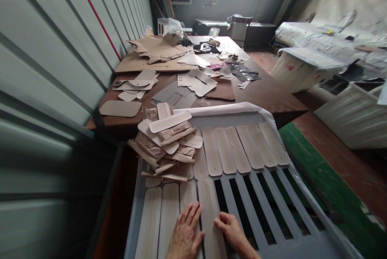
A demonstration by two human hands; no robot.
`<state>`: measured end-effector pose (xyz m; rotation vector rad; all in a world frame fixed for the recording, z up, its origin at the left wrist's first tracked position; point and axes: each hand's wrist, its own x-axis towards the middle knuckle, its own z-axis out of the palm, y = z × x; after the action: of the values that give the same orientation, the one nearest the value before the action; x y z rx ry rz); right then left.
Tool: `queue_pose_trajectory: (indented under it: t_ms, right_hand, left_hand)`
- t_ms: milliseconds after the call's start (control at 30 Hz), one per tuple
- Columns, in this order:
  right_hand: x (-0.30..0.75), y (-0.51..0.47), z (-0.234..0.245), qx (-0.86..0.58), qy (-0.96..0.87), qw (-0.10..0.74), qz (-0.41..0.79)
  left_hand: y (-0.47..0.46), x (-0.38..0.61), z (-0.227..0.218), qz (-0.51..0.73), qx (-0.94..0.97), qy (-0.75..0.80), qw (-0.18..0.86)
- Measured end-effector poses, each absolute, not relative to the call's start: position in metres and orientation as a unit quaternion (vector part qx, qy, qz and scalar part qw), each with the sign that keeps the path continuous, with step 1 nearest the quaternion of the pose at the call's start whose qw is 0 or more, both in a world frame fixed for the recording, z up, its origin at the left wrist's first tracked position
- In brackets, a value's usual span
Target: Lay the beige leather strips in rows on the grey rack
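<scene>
Beige strip (pixel 208 198) flat on grey slatted rack (pixel 223 120), near edge, we see left hand (pixel 185 232) palm-down, fingers open and spread over its left edge and the neighbouring strip, right hand (pixel 231 230) at its right edge, fingers curled, grip unclear, red print on white bin (pixel 294 71) too blurred to read.

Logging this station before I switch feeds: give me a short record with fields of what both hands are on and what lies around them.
left hand: flat, palm down, on the near beige strips
right hand: fingers bent at the right edge of the long beige round-ended strip; a pinch cannot be told
surface: grey slatted rack
far row: beige strips side by side
left of row: loose heap of beige cut pieces
beyond: brown table with tan cardboard patterns
</scene>
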<state>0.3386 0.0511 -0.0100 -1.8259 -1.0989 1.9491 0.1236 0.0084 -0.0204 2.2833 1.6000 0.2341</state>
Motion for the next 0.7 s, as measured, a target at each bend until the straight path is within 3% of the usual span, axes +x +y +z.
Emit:
queue_pose_trajectory:
  t_ms: [200, 533, 700]
  right_hand:
    - [0.333, 0.061, 0.004, -0.605, -0.392, 0.047, 0.692]
    - [0.322, 0.071, 0.014, -0.705, -0.552, -0.141, 0.422]
    - [0.320, 0.072, 0.030, -0.720, -0.571, -0.180, 0.350]
  left_hand:
    - [0.010, 0.124, -0.020, 0.076, 0.814, 0.558, 0.143]
    - [0.012, 0.124, -0.025, 0.091, 0.820, 0.544, 0.154]
    - [0.010, 0.126, -0.038, 0.112, 0.812, 0.544, 0.178]
